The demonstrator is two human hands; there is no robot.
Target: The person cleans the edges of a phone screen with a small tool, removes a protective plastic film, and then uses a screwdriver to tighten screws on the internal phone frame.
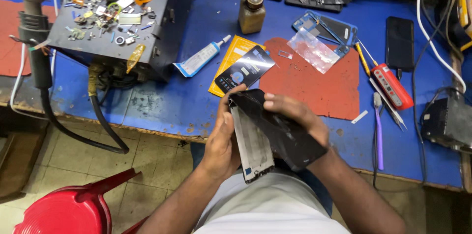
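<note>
Two parts: black screen (285,133), pale frame (252,146).

The right hand (295,116) covers part of the black screen panel (280,133). The left hand (223,140) hides the phone frame's (253,148) left edge. Beside the frame, the red stool (69,209) is cut off.

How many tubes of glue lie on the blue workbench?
1: a white and blue glue tube lies left of the yellow packet, right of the dark box. Others may be hidden among the clutter at the back.
</note>
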